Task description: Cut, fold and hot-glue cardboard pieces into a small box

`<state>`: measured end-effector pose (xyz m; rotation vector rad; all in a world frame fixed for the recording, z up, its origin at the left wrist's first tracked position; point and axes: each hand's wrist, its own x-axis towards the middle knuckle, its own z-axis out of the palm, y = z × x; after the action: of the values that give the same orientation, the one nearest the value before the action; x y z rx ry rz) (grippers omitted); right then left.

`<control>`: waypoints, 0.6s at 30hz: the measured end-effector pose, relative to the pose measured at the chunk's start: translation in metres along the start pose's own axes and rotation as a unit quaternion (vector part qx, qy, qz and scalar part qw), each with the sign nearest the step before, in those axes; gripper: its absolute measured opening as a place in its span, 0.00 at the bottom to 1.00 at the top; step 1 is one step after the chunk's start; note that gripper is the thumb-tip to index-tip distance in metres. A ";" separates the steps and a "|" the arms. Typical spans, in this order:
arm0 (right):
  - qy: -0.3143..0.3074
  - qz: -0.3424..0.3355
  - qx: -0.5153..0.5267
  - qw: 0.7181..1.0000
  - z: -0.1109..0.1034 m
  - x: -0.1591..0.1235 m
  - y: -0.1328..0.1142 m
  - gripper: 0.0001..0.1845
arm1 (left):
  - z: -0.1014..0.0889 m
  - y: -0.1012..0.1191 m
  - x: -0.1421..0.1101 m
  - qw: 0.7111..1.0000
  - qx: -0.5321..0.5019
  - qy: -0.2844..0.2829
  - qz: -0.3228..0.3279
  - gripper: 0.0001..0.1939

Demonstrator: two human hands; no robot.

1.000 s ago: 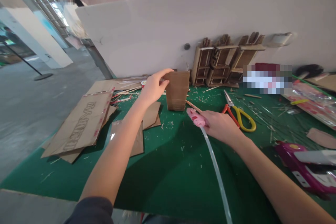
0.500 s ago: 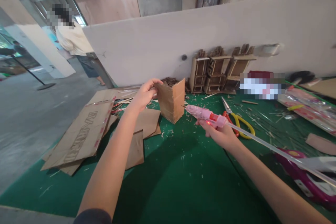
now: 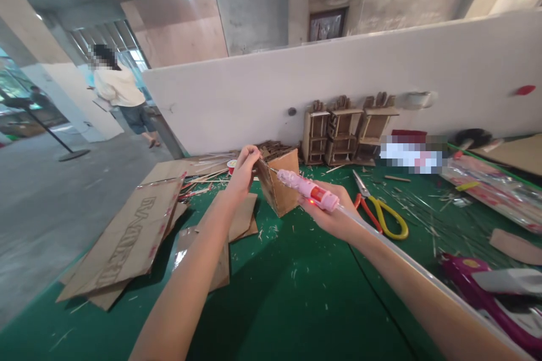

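My left hand (image 3: pixel 245 172) pinches the upper left edge of a folded cardboard piece (image 3: pixel 284 186), which stands upright on the green table (image 3: pixel 292 304) with a corner facing me. In my right hand (image 3: pixel 328 211) is a pink hot glue gun (image 3: pixel 307 189), its red light lit and a long clear glue stick (image 3: pixel 381 231) trailing from its back. The gun's nozzle is at the top of the cardboard, near the fold; whether it touches cannot be made out. Flat cardboard pieces (image 3: pixel 243 217) lie below my left forearm.
Scissors (image 3: pixel 381 214) with yellow and orange handles lie at right, beyond them a purple-and-white tool (image 3: pixel 486 293). Small cardboard shelf models (image 3: pixel 342 135) stand against the white partition (image 3: pixel 237 101). Printed cardboard sheets (image 3: pixel 127 237) lie at left. A person (image 3: pixel 121 90) stands behind, left.
The glue gun has moved left and up, from the cardboard's right side to its top near the fold. The cardboard has turned and tilted slightly in my left hand. The view has tipped upward.
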<state>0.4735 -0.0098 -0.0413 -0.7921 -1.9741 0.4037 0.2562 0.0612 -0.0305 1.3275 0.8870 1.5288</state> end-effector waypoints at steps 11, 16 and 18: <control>-0.003 0.019 -0.010 1.000 0.005 0.005 -0.001 0.16 | 0.009 -0.004 0.007 1.000 -0.021 0.012 -0.007 0.09; 0.002 0.023 -0.017 1.000 0.005 0.004 0.000 0.17 | 0.009 -0.008 0.007 1.000 -0.008 0.013 0.002 0.10; 0.000 0.026 -0.024 0.999 0.005 0.003 0.001 0.17 | 0.009 -0.009 0.008 1.000 -0.007 0.015 0.005 0.10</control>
<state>0.4683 -0.0072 -0.0428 -0.8764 -1.9720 0.3883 0.2664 0.0712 -0.0348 1.3034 0.8889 1.5632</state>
